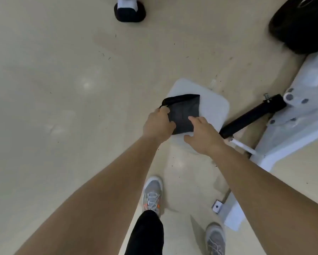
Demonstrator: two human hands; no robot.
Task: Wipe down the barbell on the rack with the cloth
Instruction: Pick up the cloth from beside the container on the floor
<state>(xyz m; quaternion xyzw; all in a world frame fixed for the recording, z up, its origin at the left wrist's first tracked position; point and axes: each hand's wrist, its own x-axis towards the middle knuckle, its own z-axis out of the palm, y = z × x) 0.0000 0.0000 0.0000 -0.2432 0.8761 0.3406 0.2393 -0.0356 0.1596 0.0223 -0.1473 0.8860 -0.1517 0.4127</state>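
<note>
The cloth (186, 111) lay just ahead on a white pad (216, 107). The left hand (157, 126) pinched its left edge, and the right hand (203, 134), fingers straight, touched its near side.

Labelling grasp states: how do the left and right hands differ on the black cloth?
The left hand curls its fingers round the left edge of the black cloth, gripping it; the right hand has straight fingers, tips resting on the cloth's near right part. The left hand sits at the left edge of the white pad; the right hand lies over its near side. Shared: both touch the cloth; both forearms are bare.
</note>
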